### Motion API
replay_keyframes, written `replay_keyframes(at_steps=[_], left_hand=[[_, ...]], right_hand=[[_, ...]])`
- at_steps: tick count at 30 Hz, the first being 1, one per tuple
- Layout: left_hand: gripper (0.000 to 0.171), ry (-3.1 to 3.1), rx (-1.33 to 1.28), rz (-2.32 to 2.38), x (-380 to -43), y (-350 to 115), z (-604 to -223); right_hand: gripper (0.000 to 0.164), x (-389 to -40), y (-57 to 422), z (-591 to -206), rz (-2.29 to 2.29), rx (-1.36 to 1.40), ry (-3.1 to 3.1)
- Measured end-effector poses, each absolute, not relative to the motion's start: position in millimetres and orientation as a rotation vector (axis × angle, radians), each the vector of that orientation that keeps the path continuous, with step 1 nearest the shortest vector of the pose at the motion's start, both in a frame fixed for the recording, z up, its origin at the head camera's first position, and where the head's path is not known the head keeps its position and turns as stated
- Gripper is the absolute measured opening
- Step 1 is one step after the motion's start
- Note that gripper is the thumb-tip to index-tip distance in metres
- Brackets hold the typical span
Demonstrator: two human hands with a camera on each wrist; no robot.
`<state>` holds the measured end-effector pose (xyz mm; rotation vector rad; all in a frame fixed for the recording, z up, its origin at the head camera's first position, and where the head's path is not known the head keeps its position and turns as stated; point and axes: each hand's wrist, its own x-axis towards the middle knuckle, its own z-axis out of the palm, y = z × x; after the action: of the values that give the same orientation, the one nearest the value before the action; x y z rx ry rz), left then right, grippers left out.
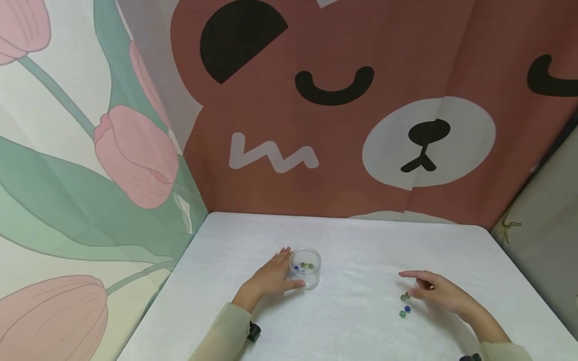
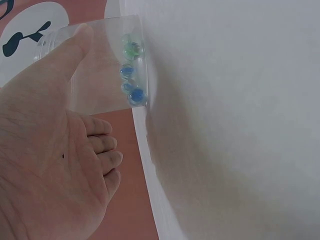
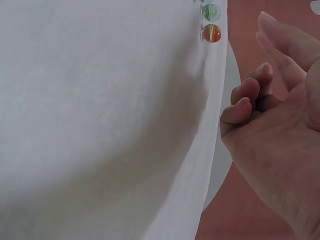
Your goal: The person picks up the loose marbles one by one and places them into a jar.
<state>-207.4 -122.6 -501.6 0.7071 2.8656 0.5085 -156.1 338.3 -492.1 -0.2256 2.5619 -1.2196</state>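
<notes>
A clear round plastic jar (image 1: 311, 282) stands upright on the table, with several blue and green marbles (image 2: 132, 50) at its bottom. My left hand (image 1: 271, 276) holds the jar from its left side, the thumb lying along the near wall. Over to the right, my right hand (image 1: 444, 293) hovers by a small group of loose marbles. Its index finger points out straight while the other fingers bend toward the palm; whether anything sits under them is unclear. A blue marble (image 1: 407, 309) and a green marble (image 1: 403, 314) lie nearest me. An orange marble (image 3: 212, 33) shows in the right wrist view.
The white-covered table (image 1: 352, 321) backs onto a brown hanging cloth (image 1: 271, 195) with a bear face. A tulip-print cloth (image 1: 67, 200) hangs along the left edge. Grey material (image 1: 551, 225) borders the right side.
</notes>
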Motion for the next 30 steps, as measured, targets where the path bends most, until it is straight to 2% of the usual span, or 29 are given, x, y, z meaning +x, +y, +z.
replay_keyframes(at_steps=[30], left_hand=[[0.106, 2.856, 0.682, 0.545, -207, -123, -502]], right_hand=[[0.041, -156, 345, -503, -1.077, -0.318, 2.526]])
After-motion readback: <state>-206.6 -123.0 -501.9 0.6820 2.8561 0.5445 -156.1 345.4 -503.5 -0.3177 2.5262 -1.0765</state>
